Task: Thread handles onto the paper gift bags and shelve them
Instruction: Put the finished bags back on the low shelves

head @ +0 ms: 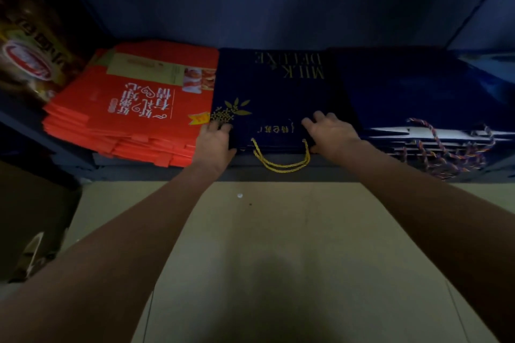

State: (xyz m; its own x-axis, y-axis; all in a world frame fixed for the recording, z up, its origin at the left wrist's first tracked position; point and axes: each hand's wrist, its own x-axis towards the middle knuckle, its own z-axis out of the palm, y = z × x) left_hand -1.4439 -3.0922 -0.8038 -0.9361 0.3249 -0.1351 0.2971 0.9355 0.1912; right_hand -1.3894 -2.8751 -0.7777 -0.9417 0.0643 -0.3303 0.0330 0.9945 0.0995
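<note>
Both hands (214, 142) (331, 132) flat on navy bag (278, 97).

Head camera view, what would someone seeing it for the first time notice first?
Probably the bright red stack of flat bags at the shelf's left. Next, mid-shelf, the dark blue bag with gold lettering, its yellow cord handle hanging over the front edge, the left hand and right hand resting on its near corners. To its right lies a blue pile with multicoloured cord handles.
</note>
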